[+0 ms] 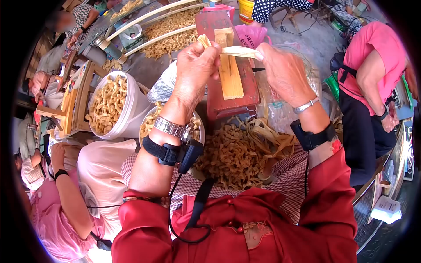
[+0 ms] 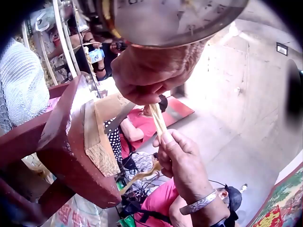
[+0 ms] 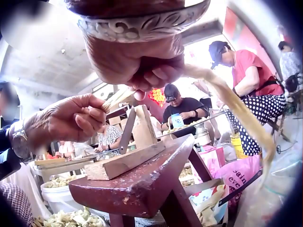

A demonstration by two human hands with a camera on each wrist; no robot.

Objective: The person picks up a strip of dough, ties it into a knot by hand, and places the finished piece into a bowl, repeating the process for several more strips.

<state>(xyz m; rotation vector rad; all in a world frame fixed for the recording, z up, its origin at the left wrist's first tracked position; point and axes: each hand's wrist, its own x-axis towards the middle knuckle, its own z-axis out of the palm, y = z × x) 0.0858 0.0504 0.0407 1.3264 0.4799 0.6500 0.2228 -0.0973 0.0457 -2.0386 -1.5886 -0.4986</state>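
Note:
A pale, flat strip point(image 1: 240, 52) is stretched between the two hands, above a wooden block point(image 1: 232, 81) on a red bench point(image 1: 215, 98). My left hand point(image 1: 193, 72) pinches one end, and a short piece pokes up past its fingers. The other end is gripped by my right hand point(image 1: 287, 74), fingers curled. In the right wrist view a long tail of the strip point(image 3: 241, 111) hangs from the right hand point(image 3: 137, 66), and a thin dark blade point(image 3: 128, 130) stands against an upright wooden piece point(image 3: 143, 127) on the block. The strip does not visibly touch the blade.
Knotted pale pieces fill a white bucket point(image 1: 127, 125) and a smaller container beside it; more lie in a heap point(image 1: 230, 153) at the lap, near loose strips point(image 1: 274, 140). A person in pink point(image 1: 372, 52) sits at the right, another point(image 1: 61, 215) at the lower left. A pink bag point(image 1: 252, 35) stands beyond.

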